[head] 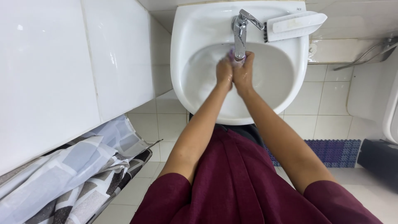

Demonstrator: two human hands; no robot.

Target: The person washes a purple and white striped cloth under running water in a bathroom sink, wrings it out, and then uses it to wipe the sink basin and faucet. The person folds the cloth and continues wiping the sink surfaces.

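The left hand (224, 72) and the right hand (243, 70) are pressing together over the white sink (186, 33), just under the spout of the chrome tap (239, 33). Both hands are closing their fingers around a small purple thing (231, 54) (only its top edge is showing, so I cannot tell what it is). A white brush (295, 25) is lying on the sink rim, beside the tap. A patterned curtain (78, 174) is hanging at the lower left.
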